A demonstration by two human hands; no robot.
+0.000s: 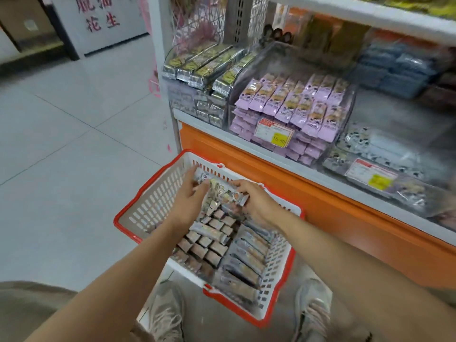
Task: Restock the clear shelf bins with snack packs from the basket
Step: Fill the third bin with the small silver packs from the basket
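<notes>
Two bare forearms extended over the red-rimmed basket [124, 219] below the clear shelf bins [291, 112], the left hand [188, 204] and right hand [257, 204] each gripping an end of a small bundle of foil snack packs [220, 191], probably light, slick and crushable, best clasped at both ends.

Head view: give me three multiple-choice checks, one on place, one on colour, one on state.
1. Where does the basket stand? A on the shelf; B on the floor; C on a cart.
2. What colour are the packs in the middle clear bin? A purple; B red; C brown.
3. What are the hands doing? A hanging idle; B reaching into a bin; C left hand and right hand both hold snack packs over the basket.
Key: B, it sits on the tiles by the shoes; A, purple wrappers fill it; C, both hands grip the bundle.
</notes>
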